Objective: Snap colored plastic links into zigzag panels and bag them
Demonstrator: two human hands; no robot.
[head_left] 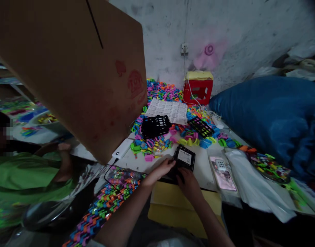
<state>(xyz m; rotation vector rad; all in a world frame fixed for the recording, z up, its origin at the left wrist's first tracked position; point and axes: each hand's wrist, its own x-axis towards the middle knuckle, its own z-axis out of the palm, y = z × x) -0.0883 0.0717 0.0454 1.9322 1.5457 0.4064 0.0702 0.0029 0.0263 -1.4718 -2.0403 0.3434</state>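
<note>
A black plastic tray [189, 168] with a white printed label lies at the table's front edge, between my two hands. My left hand [165, 168] grips its left side, thumb on top. The fingers of my right hand [187, 178] are bent over its near edge; some are hidden in the dark. Beyond the tray, small plastic pieces [188, 141] in pink, yellow, green and blue cover the tabletop. A stack of black lattice frames [156, 127] rests on those pieces, with a single black frame [200, 127] to its right.
A tall cardboard box [116, 75] stands at left; a person in green [31, 171] sits beyond it. Printed sheets [167, 109], a red crate [198, 91] and a pink fan [209, 49] are behind. A phone [223, 173], plastic bags [257, 181] and a blue sack [273, 116] lie right.
</note>
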